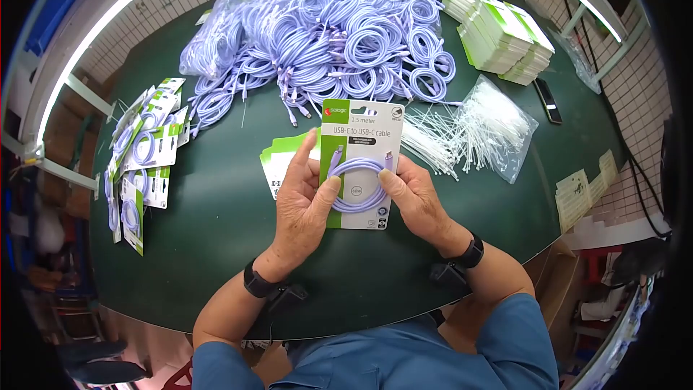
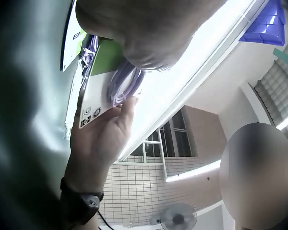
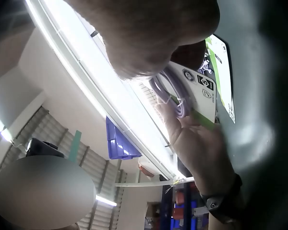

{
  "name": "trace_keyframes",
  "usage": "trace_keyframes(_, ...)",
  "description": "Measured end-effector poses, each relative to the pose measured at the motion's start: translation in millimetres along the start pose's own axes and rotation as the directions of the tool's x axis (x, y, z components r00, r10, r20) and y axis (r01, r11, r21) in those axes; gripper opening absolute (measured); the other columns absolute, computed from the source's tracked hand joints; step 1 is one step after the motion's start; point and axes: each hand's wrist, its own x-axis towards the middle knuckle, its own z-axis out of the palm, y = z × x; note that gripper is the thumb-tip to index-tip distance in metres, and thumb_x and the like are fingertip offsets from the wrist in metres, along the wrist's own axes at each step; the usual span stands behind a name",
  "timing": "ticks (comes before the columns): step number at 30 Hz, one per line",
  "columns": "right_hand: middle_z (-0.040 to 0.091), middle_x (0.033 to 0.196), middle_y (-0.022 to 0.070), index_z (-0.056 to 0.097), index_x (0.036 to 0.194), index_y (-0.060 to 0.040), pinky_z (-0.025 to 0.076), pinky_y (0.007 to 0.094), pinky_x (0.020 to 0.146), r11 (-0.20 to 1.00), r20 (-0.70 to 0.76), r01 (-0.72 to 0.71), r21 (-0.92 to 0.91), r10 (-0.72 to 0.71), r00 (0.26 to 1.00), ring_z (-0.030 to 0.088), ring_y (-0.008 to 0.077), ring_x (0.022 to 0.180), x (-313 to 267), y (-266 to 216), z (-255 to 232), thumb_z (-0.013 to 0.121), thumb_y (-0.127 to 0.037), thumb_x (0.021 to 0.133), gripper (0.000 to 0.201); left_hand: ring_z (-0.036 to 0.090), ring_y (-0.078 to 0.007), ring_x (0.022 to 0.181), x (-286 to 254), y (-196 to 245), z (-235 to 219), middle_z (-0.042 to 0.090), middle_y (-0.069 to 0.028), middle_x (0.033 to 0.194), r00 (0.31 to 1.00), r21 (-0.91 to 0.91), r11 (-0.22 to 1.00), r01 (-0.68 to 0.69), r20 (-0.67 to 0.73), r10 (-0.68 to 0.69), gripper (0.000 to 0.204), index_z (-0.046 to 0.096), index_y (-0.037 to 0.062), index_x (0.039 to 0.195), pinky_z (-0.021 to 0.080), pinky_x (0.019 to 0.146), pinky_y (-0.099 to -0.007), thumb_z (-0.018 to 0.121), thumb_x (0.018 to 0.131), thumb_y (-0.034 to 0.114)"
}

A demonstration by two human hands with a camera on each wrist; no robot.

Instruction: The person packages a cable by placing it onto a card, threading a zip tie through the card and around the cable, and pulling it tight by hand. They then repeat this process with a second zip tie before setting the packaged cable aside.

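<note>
"How does the card [image 1: 359, 177] look?"
"White, green band down its 9 o'clock side, slot at 12. The left hand [image 1: 299, 202] and right hand [image 1: 415, 199] hold it at 9 and 3."
"And the cable [image 1: 352, 208]?"
"Lilac, coiled against the card's lower half, plugs at the coil's 11 and 1."

This looked like a packing workshop, with purple cables [image 1: 368, 47] heaped at twelve o'clock, printed cards [image 1: 498, 33] stacked at one and a strip light [image 1: 81, 51] at ten.

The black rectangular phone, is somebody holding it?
No, the phone lies on the green table while left hand and right hand hold a green-and-white card.
</note>
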Motion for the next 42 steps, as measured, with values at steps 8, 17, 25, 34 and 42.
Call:
trace_keyframes(8, 0.072, 0.123, 0.0090, 0.063, 0.135, 0.0039, 0.056, 0.0304, 0.097, 0.976, -0.013, -0.053, 0.212, 0.057, 0.998, 0.067, 0.0127, 0.109, -1.1, 15.9, 4.8, 0.063, -0.028, 0.110, 0.041, 0.069, -0.0120, 0.098, 8.0, -3.6, 6.9, 0.071, -0.0121, 0.109, 0.997, -0.108, 0.993, 0.051, -0.056, -0.057, 0.069, 0.036, -0.0044, 0.156, 0.055, 0.085, -0.0244, 0.074, 0.099, 0.006)
trace_keyframes(17, 0.073, 0.122, 0.0095, 0.064, 0.133, 0.0040, 0.058, 0.0304, 0.094, 0.966, -0.057, -0.057, 0.254, 0.074, 0.996, 0.069, 0.0130, 0.106, -2.3, 28.3, 8.2, 0.064, -0.027, 0.109, 0.039, 0.070, -0.0112, 0.099, 4.8, -12.2, 4.7, 0.073, -0.0149, 0.116, 0.996, -0.080, 0.994, 0.077, -0.040, -0.080, 0.066, 0.040, -0.0011, 0.156, 0.056, 0.084, -0.0236, 0.074, 0.100, 0.008)
trace_keyframes(25, 0.072, 0.122, 0.0068, 0.062, 0.137, 0.0026, 0.057, 0.0289, 0.094, 0.989, -0.020, -0.064, 0.132, 0.067, 0.998, 0.067, 0.0105, 0.106, -5.8, 20.0, 4.9, 0.059, -0.027, 0.112, 0.040, 0.071, -0.0169, 0.105, 4.8, -9.7, 1.8, 0.073, -0.0107, 0.120, 0.974, 0.341, 0.922, -0.184, 0.186, 0.126, 0.044, 0.063, 0.0058, 0.142, 0.057, 0.092, -0.0301, 0.074, 0.099, 0.009)
trace_keyframes(34, 0.071, 0.121, 0.0052, 0.057, 0.142, 0.0015, 0.055, 0.0271, 0.092, 0.997, 0.036, -0.004, -0.076, 0.007, 0.999, 0.064, 0.0091, 0.106, -6.5, 13.1, 12.7, 0.056, -0.030, 0.113, 0.042, 0.073, -0.0192, 0.100, -3.4, -17.5, 5.5, 0.076, -0.0114, 0.114, 0.994, 0.324, 0.939, -0.113, 0.038, 0.107, 0.024, 0.074, 0.0040, 0.119, 0.058, 0.089, -0.0324, 0.077, 0.096, 0.007)
trace_keyframes(42, 0.071, 0.118, 0.0054, 0.058, 0.138, 0.0022, 0.055, 0.0267, 0.089, 0.988, -0.043, 0.045, -0.150, -0.052, 0.998, 0.063, 0.0082, 0.103, -13.9, 22.2, 23.7, 0.054, -0.031, 0.114, 0.041, 0.073, -0.0177, 0.099, -10.4, -19.9, 7.2, 0.077, -0.0105, 0.110, 0.993, 0.332, 0.938, -0.101, -0.028, 0.117, 0.016, 0.074, 0.0029, 0.112, 0.058, 0.086, -0.0316, 0.077, 0.096, 0.008)
